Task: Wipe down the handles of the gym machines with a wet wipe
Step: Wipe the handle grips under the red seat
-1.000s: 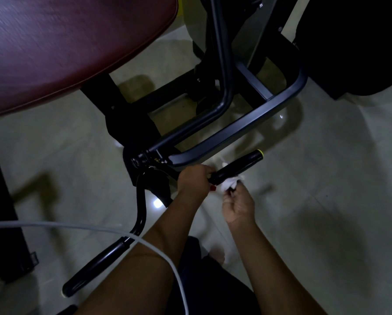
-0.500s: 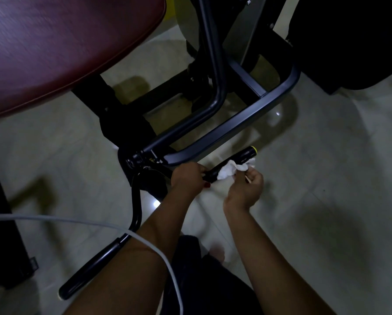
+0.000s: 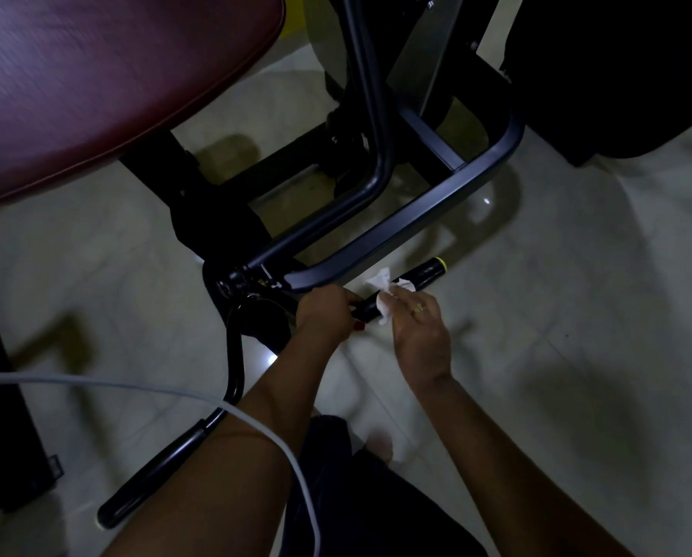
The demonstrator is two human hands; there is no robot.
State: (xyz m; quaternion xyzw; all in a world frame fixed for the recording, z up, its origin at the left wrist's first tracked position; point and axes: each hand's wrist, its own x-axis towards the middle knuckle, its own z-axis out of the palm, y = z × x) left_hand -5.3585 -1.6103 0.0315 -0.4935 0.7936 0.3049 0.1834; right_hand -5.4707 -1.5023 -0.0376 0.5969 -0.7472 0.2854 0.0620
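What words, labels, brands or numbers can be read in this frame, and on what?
None can be read. The handle, wipe, seat and frame show no print; the yellow ring at the handle's end is plain. The picture is dim and blurred, so small marks could be missed.

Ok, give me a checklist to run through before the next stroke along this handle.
1. Left hand grips the handle at its inner end, steadying it: ok.
2. Right hand holds the wipe against the handle: ok.
3. Wipe wrapped all round the handle: cannot tell; one corner stands loose above it.
4. Stretch from the wipe up to the yellow cap unobstructed: ok.
5. Wipe wet enough: cannot tell.
6. Cable away from the handle: ok; it crosses the left forearm.
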